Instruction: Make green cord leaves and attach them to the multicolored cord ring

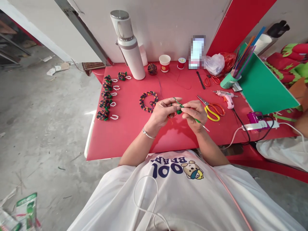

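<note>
Over the red table, my left hand is closed on green yarn, with one strand stretched over its raised fingers. A small green crocheted piece shows between my two hands, partly hidden by fingers. My right hand pinches a crochet hook, whose green handle and pale end stick out below the palm; its tip is at the yarn. Just left of my left hand lies a multicoloured braided ring. Yellow-and-orange-handled scissors lie open beside my right hand.
Several yarn flowers with white bead loops line the left edge of the table. Along the back stand a tall flask, yarn ball, paper cup and phone. A glue gun and power strip are right.
</note>
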Motion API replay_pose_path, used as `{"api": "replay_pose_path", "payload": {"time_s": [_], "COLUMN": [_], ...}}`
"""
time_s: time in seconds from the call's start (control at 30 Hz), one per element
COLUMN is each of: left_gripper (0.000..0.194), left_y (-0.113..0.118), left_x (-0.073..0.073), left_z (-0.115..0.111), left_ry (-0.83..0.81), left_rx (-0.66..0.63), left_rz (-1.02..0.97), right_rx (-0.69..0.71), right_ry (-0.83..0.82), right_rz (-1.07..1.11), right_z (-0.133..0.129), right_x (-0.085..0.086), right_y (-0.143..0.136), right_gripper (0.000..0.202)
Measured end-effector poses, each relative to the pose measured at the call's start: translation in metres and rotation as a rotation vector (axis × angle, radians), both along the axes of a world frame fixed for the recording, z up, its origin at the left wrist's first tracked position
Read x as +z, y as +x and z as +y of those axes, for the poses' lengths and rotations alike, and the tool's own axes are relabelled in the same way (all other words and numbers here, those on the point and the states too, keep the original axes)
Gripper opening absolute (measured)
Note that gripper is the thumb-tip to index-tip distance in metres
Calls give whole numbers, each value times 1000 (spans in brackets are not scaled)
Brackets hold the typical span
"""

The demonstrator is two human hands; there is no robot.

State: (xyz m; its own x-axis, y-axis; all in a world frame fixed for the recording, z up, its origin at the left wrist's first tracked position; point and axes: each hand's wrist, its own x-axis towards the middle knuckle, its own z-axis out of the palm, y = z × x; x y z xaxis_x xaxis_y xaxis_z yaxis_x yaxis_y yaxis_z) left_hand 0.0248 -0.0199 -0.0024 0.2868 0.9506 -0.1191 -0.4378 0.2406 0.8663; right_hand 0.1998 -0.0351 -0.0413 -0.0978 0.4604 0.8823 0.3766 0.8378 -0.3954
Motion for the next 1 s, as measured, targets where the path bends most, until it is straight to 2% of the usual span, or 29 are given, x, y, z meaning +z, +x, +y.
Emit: {"api": "replay_pose_path", "payload": {"time_s": [0.07,0.13,0.3,0.43,0.77,1.0], "left_gripper": [47,45,41,37,30,37], "left_y": [-8,-15,-20,-21,-22,-24], "left_x": [2,3,5,6,4,4], "left_z": [3,6,8,8,9,10], "left_ry": [1,23,83,121,197,114], "left_rx": [-76,-104,-69,-76,-175,-307], "left_rz": [28,73,184,221,147,137], "right_rx": [100,145,171,192,276,357], "right_ry": [-49,-97,-164,-206,-303,-333], "right_rz": [-32,-98,-239,-230,-98,-60], "right_z": [4,6,4,3,7,8], "right_x": [6,14,34,43,42,43], "right_y": [8,15,28,32,33,36], "right_gripper": [28,26,25,18,12,13]}}
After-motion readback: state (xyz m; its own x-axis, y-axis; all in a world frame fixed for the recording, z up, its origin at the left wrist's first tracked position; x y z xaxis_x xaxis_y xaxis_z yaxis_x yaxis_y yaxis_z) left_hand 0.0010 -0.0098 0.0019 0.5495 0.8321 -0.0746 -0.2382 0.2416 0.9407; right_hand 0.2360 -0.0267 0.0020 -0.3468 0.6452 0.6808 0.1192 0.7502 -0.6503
